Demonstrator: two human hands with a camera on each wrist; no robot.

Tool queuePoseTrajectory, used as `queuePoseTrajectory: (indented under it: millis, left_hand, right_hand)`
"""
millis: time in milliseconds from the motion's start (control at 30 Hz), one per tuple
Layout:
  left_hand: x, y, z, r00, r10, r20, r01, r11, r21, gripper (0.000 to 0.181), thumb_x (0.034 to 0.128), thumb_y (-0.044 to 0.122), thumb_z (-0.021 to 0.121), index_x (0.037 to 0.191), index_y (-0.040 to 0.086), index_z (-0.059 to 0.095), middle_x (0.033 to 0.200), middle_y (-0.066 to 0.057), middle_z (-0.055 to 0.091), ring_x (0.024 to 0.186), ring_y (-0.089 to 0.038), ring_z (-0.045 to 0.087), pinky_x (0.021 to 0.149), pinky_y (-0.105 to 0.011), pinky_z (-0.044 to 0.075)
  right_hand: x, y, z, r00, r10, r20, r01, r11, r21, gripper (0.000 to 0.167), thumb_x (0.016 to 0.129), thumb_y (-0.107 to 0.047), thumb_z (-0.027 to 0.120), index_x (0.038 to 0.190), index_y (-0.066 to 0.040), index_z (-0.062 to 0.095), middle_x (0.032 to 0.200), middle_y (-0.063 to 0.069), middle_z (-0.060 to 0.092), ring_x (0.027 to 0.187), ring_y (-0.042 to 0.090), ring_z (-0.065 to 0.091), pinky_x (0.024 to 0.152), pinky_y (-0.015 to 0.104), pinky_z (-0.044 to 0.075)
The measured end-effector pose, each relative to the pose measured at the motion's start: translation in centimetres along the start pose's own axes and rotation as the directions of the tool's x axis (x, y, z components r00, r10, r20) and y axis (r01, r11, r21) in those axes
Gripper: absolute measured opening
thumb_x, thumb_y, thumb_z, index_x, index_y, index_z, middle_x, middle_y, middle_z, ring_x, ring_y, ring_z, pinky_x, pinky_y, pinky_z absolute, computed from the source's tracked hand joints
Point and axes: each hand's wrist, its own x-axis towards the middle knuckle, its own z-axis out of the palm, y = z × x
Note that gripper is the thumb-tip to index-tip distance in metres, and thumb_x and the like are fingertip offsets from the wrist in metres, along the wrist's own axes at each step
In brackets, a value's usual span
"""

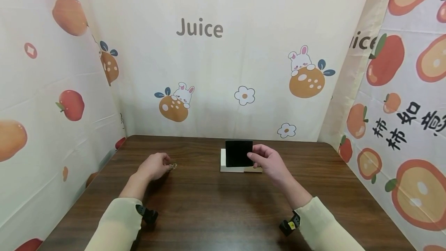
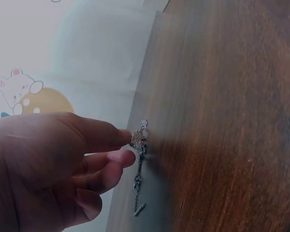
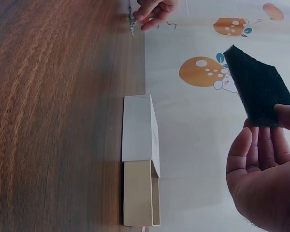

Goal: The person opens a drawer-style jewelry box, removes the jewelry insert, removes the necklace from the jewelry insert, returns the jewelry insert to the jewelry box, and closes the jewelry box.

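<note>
A thin black square pad (image 1: pixel 238 153), which looks like foam, is pinched between the thumb and fingers of my right hand (image 1: pixel 273 164). The pad is raised in front of a small drawer-style box, with a white sleeve (image 3: pixel 137 128) and a beige inner tray (image 3: pixel 137 193) slid partly out. On the left, my left hand (image 1: pixel 155 165) has its fingertips at a small metallic chain (image 2: pixel 138 159), like a bracelet, and appears to pinch it. The chain stretches along the wooden tabletop; part of it is hidden by the fingertips in the head view.
Both hands are over a dark brown wooden table (image 1: pixel 209 204). A pale curtain (image 1: pixel 209 61) printed with fruit and rabbits hangs behind it, with more printed cloth (image 1: pixel 393 127) at the sides. Small black wrist cameras (image 1: pixel 290 224) are strapped on at both sleeves.
</note>
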Motion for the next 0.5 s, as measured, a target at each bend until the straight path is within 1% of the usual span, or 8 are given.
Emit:
queuePoseTrajectory:
  millis: [200, 267, 367, 500]
  left_hand:
    - [0.06, -0.19, -0.19, 1.000, -0.012, -0.007, 0.012, 1.000, -0.021, 0.028, 0.1036, 0.017, 0.073, 0.126, 0.000, 0.072, 0.112, -0.016, 0.075, 0.096, -0.027, 0.069, 0.087, -0.050, 0.061]
    - [0.12, -0.26, -0.14, 1.000, 0.003, -0.026, -0.004, 1.000, -0.014, 0.028, 0.1040, 0.018, 0.072, 0.126, 0.000, 0.072, 0.112, -0.016, 0.075, 0.096, -0.026, 0.069, 0.087, -0.050, 0.061]
    - [0.18, -0.08, 0.01, 0.997, 0.045, -0.063, -0.046, 0.999, -0.009, 0.030, 0.1036, 0.018, 0.072, 0.127, 0.000, 0.073, 0.108, -0.014, 0.075, 0.094, -0.025, 0.069, 0.085, -0.049, 0.061]
    - [0.26, 0.52, 0.28, 0.988, 0.106, -0.113, -0.108, 0.994, -0.013, 0.032, 0.1034, 0.019, 0.072, 0.129, 0.000, 0.073, 0.105, -0.010, 0.076, 0.093, -0.023, 0.069, 0.084, -0.048, 0.060]
  right_hand:
    - [0.02, -0.05, -0.12, 1.000, 0.002, -0.004, -0.002, 1.000, 0.008, 0.019, 0.108, -0.016, 0.069, 0.123, -0.004, 0.067, 0.105, -0.003, 0.066, 0.096, 0.017, 0.061, 0.084, 0.030, 0.060]
    - [0.06, -0.08, -0.13, 1.000, 0.001, -0.010, -0.001, 1.000, 0.009, 0.018, 0.108, -0.016, 0.069, 0.122, -0.005, 0.067, 0.105, -0.003, 0.065, 0.095, 0.017, 0.062, 0.083, 0.030, 0.060]
    - [0.03, -0.17, -0.18, 1.000, -0.004, -0.016, 0.004, 1.000, 0.007, 0.018, 0.108, -0.017, 0.070, 0.121, -0.005, 0.067, 0.106, -0.003, 0.064, 0.093, 0.017, 0.062, 0.081, 0.027, 0.060]
    - [0.04, -0.28, -0.22, 1.000, -0.010, -0.025, 0.010, 1.000, 0.008, 0.017, 0.107, -0.016, 0.071, 0.120, -0.006, 0.067, 0.105, -0.004, 0.064, 0.088, 0.015, 0.062, 0.078, 0.024, 0.060]
